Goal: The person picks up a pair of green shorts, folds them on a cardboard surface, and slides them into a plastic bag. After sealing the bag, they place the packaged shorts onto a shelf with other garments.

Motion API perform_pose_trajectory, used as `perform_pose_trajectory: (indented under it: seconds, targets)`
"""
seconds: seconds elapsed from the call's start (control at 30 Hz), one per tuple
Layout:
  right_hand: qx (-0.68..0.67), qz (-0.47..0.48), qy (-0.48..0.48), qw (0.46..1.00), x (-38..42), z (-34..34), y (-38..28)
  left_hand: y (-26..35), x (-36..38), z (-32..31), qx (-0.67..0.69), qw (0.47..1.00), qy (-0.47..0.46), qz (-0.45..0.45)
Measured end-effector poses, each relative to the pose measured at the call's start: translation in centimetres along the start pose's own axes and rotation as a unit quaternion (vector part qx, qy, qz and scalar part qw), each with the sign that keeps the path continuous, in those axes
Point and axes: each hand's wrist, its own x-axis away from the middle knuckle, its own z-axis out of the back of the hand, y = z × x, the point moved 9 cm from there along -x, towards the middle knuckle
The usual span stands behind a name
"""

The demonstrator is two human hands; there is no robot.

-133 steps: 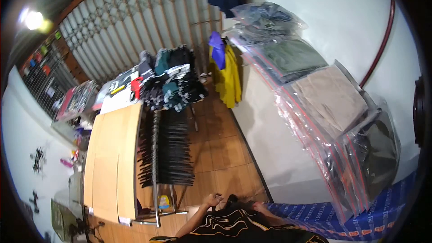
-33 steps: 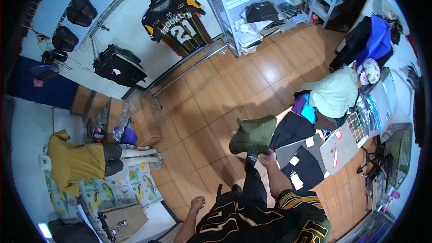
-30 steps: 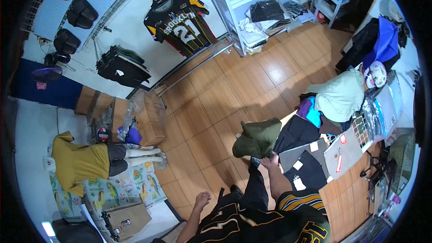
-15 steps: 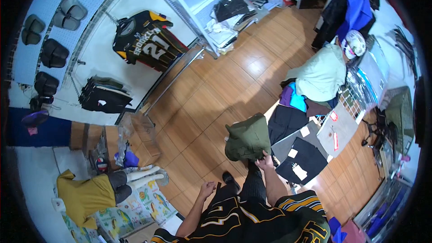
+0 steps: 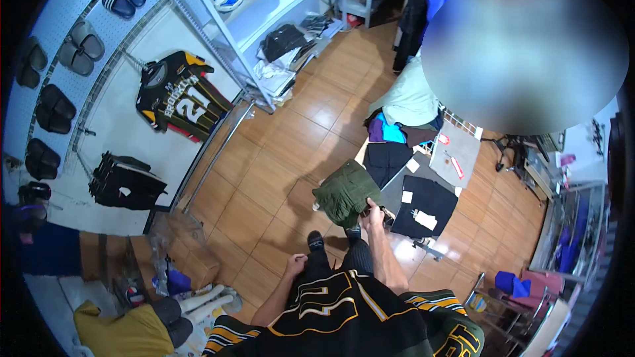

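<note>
My right hand (image 5: 374, 215) grips a folded olive-green garment (image 5: 348, 193) by its lower right edge, thumb uppermost. The garment hangs over the floor in front of my feet, its left side drooping in creases. In this view it overlaps the near left end of a low rack with clothes. On that rack lie black folded trousers (image 5: 423, 206) with white tags, another black folded garment (image 5: 388, 162) and a grey one (image 5: 456, 154) with a red-and-white tag. My left hand (image 5: 296, 264) hangs low by my left leg, fingers curled in, nothing showing in it.
Pale green cloth (image 5: 411, 94) lies at the rack's far end. A large blurred oval covers the upper right. Along the left wall hang a Brooklyn jersey (image 5: 188, 96) and slippers (image 5: 56, 107). Metal shelves (image 5: 284, 10) hold balls; a mannequin in a mustard shirt (image 5: 122, 330) lies lower left.
The view has shifted, bringing more of the shelves and the right side into sight. My right hand keeps hold of the green garment. The left hand's fingers have curled in more.
</note>
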Motion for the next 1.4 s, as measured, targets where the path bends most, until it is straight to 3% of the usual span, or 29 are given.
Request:
perform_pose_trajectory:
  seconds: [0.13, 0.3, 0.37, 0.4, 0.57, 0.73, 0.77, 0.8, 0.83, 0.9, 1.03, 1.1, 1.17, 1.27, 1.4]
  targets:
    - [-0.022, 0.075, 0.002, 0.997, 3.7, -0.8, -1.4, 2.8, -0.7, 3.3, 0.093, 0.995, -0.030, 0.001]
    - [-0.039, 0.174, -0.023, 0.984, 12.0, -1.0, -7.7, 7.5, -0.9, 5.3, 0.009, 0.996, 0.014, -0.093]
    - [-0.017, 0.194, -0.021, 0.981, 16.6, -0.7, -10.5, 10.3, -0.8, 4.1, -0.076, 0.960, -0.017, -0.270]
    - [-0.011, 0.211, -0.007, 0.977, 18.4, 0.2, -11.7, 11.2, -0.1, 3.2, -0.079, 0.959, -0.022, -0.273]
    - [-0.001, 0.329, 0.008, 0.944, 26.6, 5.5, -16.2, 22.5, 10.7, -7.7, -0.077, 0.924, -0.170, -0.334]
    - [0.068, 0.390, 0.050, 0.917, 35.1, 12.4, -18.5, 28.1, 24.2, -20.8, -0.086, 0.854, -0.359, -0.367]
    - [0.066, 0.403, 0.046, 0.912, 36.9, 13.7, -19.0, 28.3, 27.6, -23.5, -0.102, 0.829, -0.405, -0.373]
    - [0.115, 0.351, 0.079, 0.926, 38.2, 15.6, -18.9, 27.9, 30.3, -25.8, -0.127, 0.813, -0.437, -0.364]
    - [0.092, 0.400, 0.043, 0.911, 40.2, 16.2, -19.7, 27.1, 32.3, -28.2, -0.138, 0.798, -0.460, -0.363]
    - [0.087, 0.406, 0.018, 0.910, 43.3, 18.9, -20.3, 24.7, 36.8, -32.5, -0.123, 0.766, -0.526, -0.349]
    - [0.064, 0.442, 0.039, 0.894, 48.4, 28.2, -21.4, 20.5, 43.7, -38.8, -0.154, 0.701, -0.605, -0.345]
    - [0.080, 0.414, 0.031, 0.906, 50.8, 31.5, -21.5, 18.5, 46.7, -41.0, -0.184, 0.676, -0.632, -0.331]
    - [0.054, 0.405, 0.081, 0.909, 52.9, 35.2, -21.2, 16.5, 49.4, -43.0, -0.220, 0.646, -0.650, -0.334]
    - [0.032, 0.483, 0.148, 0.862, 57.2, 39.8, -20.9, 12.5, 53.7, -46.8, -0.258, 0.593, -0.694, -0.316]
    - [0.007, 0.499, 0.258, 0.827, 60.2, 43.6, -20.3, 9.2, 58.0, -49.8, -0.270, 0.538, -0.743, -0.293]
